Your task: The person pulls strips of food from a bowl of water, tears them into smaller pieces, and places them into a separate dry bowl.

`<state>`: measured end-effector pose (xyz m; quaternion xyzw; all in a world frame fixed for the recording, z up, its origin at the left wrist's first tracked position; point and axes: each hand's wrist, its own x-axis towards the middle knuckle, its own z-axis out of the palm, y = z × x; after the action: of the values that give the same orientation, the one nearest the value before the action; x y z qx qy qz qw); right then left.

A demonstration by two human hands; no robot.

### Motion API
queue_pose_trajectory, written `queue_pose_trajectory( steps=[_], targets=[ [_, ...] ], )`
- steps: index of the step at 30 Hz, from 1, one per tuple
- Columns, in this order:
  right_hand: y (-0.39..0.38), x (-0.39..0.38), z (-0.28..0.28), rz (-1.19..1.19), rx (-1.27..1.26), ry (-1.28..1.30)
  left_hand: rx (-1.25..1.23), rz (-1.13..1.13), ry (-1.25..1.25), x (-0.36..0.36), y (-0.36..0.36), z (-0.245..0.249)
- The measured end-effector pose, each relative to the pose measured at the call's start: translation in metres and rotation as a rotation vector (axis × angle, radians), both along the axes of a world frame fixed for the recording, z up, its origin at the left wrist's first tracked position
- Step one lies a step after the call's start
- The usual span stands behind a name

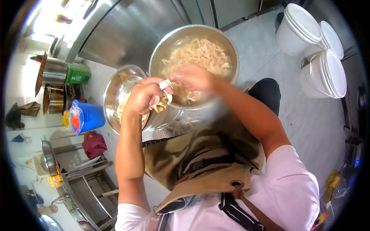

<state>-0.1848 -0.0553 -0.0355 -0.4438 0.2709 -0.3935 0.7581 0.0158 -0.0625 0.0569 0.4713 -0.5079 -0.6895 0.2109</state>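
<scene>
My left hand (145, 97) is closed on a pale, curled piece of food (161, 103) with yellowish-brown parts, whose exact kind does not show. It is above the right side of a smaller steel bowl (110, 91), which holds similar pale pieces (122, 106). Smeared by motion, my right hand (195, 79) reaches over a large steel basin (155, 61), its fingertips close to my left hand. In the basin, many pale, curly strips (202, 54) lie in cloudy water.
White lidded buckets (296, 30) stand on the tiled floor at the upper right. To the left are a blue bin (90, 116), a green container (78, 73) and a dark red bag (94, 144). A steel cabinet (119, 32) rises behind the basin and bowl.
</scene>
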Motion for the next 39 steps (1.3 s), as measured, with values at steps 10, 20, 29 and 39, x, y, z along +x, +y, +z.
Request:
queue_pose_trajectory(
  steps=[10, 20, 29, 39],
  targets=[
    [-0.005, -0.017, 0.013, 0.166, -0.343, 0.210, -0.004, 0.066, 0.268, 0.012, -0.005, -0.011],
    [0.005, -0.006, 0.025, 0.100, -0.281, 0.272, -0.324, 0.161, -0.109, -0.005, 0.021, -0.010],
    [0.015, -0.006, 0.032, 0.065, -0.332, 0.353, -0.449, 0.423, 0.008, 0.009, 0.014, 0.007],
    [0.003, -0.011, 0.013, -0.082, -0.164, 0.464, -0.586, 0.601, -0.134, 0.104, -0.015, 0.020]
  ],
)
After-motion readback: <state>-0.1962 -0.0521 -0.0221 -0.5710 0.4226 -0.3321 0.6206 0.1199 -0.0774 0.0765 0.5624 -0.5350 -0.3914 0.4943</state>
